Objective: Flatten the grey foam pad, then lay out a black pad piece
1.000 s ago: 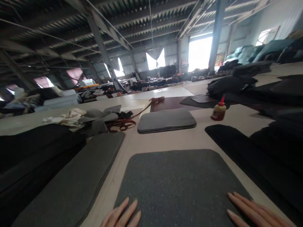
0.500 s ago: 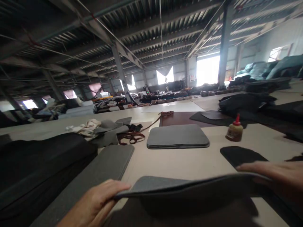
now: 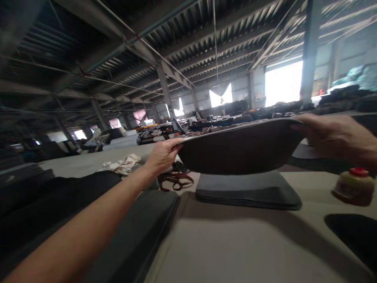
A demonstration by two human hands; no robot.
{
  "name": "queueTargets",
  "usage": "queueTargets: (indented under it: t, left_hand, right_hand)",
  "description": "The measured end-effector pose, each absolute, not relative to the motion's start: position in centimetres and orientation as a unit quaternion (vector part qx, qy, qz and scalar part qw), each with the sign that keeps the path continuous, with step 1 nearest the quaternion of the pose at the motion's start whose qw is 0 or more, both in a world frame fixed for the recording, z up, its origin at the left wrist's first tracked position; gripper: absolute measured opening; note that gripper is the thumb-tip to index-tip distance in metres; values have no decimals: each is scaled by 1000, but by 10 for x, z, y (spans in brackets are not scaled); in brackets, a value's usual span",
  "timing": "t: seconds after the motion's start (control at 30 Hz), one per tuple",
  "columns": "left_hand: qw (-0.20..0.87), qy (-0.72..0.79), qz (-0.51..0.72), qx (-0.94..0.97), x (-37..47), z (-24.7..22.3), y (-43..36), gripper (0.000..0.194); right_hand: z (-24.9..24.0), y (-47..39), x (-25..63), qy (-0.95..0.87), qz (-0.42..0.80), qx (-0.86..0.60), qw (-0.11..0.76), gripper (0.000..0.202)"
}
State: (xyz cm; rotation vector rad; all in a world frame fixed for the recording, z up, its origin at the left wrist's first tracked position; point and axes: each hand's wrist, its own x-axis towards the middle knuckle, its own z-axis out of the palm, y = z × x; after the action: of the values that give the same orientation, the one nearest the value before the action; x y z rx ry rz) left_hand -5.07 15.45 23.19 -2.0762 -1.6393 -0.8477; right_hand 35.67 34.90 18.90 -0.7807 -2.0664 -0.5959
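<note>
Dark gray pad (image 3: 238, 153), prob. foam, sagging mid-air above table, gripped at both ends.

A squat glue bottle with a red cap (image 3: 355, 186) stands near stacked grey felt pads (image 3: 249, 190), brown straps (image 3: 176, 181) and crumpled pale cloth (image 3: 122, 165) on a beige worktable (image 3: 235, 243).

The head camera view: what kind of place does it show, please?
Probably a factory hall for cutting or sewing: steel roof trusses, a long work table, stacked grey pads, a glue bottle.
</note>
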Motion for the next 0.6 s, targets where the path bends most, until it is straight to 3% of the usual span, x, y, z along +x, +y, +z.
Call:
queueTargets:
  t: [0.1, 0.17, 0.3, 0.4, 0.6]
  left_hand:
    - [192, -559, -318, -741, -62, 192, 196, 37]
    - [168, -576, -288, -746, -70, 144, 219, 42]
    - [108, -605, -234, -753, -77, 38, 243, 43]
    - [75, -613, -214, -757, -81, -13, 240, 45]
    - [43, -615, -209, -760, -89, -31, 234, 54]
  right_hand:
    - [154, 371, 359, -782, -322, -282, 453, 69]
    - [110, 387, 357, -796, -320, -273, 436, 52]
    - [4, 413, 353, -894, -198, -260, 306, 51]
    - [-54, 419, 352, -915, -102, -310, 235, 53]
    - [-70, 415, 354, -921, -51, -322, 213, 61]
